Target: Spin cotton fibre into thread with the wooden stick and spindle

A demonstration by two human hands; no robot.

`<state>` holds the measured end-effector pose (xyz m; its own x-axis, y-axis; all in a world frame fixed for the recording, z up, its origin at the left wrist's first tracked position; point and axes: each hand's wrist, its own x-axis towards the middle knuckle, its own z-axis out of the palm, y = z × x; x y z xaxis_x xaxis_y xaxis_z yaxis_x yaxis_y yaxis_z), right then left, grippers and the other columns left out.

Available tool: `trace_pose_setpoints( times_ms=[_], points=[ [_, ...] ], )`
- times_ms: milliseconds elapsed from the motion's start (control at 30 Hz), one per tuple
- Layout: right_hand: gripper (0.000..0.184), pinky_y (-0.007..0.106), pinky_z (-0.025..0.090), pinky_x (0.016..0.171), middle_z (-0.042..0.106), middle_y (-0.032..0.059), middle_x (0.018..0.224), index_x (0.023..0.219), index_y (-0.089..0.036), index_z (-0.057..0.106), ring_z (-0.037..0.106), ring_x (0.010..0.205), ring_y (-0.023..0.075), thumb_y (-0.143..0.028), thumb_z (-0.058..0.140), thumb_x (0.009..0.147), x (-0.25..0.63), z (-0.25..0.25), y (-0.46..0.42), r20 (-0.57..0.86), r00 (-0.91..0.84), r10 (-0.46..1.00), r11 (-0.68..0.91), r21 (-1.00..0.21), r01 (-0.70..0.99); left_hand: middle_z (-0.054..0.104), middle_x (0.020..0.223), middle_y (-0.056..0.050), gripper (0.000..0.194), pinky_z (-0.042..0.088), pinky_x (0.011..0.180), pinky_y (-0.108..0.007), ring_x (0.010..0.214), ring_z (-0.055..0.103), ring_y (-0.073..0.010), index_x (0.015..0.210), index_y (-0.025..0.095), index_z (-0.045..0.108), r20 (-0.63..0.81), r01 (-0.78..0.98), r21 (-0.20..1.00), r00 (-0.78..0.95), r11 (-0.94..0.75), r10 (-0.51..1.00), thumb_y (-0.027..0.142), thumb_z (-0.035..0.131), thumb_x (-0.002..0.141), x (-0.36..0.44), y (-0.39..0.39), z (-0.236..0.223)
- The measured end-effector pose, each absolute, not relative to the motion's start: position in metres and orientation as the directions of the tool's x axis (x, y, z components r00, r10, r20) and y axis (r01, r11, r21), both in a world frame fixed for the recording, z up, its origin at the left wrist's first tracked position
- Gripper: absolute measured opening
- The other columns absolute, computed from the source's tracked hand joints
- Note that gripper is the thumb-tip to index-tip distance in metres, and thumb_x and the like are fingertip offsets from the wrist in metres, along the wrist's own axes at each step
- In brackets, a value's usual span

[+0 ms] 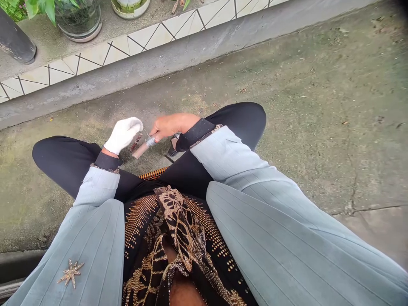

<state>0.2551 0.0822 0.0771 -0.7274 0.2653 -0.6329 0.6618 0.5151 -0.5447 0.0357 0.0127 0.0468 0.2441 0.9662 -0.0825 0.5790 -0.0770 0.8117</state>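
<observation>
My left hand [123,134], in a white glove, is closed in a pinch near a thin silvery strand that runs toward my right hand [168,126]. My bare right hand grips a pale wooden stick [140,151], whose free end points down and left. Silvery wire or thread [150,140] is wound around the stick just beside my right fingers. Below the glove is a dark reddish-brown, ridged thing [136,142]; I cannot tell whether it is held or lies lower down. Both hands are between my spread knees, above the concrete.
A shoe [173,146] shows under my right wrist. Ahead runs a low concrete ledge edged with patterned tiles [159,36]. On it stand a glass plant jar [79,21], a round pot [130,8] and a dark pipe [15,38]. Grey concrete floor [318,114] stretches right.
</observation>
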Motion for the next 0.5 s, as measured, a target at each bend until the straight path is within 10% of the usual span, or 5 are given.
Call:
trace_pose_setpoints(
  times_ms=[500],
  points=[
    [0.084,0.027,0.047,0.076,0.080,0.0013,0.100,0.171,-0.019,0.048,0.064,0.075,0.0136,-0.025,0.074,0.091,0.278,0.089,0.090,-0.287,-0.844,0.452,0.269,-0.858,0.436,0.071,0.082,-0.004,0.028,0.052,0.061,-0.027,0.069,0.063,-0.0161,0.090,0.019,0.068,-0.162,0.214,0.969,0.173,0.123,0.972,0.045,0.075,0.084,0.045,0.024,0.002]
  ],
)
